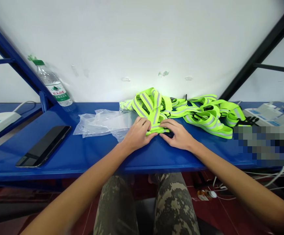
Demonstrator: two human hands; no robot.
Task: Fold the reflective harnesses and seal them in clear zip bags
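Observation:
Neon-yellow reflective straps (154,106) with silver stripes lie bunched in front of me on the blue shelf. My left hand (139,132) is closed on the near left edge of a folded strap bundle, thumb in front and fingers on top. Opposite it, my right hand (177,133) grips the same bundle's right edge between thumb and curled fingers. More loose reflective straps (210,116) with black buckles spread to the right. Clear plastic bags (102,122) lie flat just left of my left hand.
A black phone (43,147) rests at the left, and a water bottle (56,85) leans by the white wall (142,42). White power strips (1,122) flank the blue shelf (90,156). Cables hang at the right, and a small bottle (207,195) lies on the floor.

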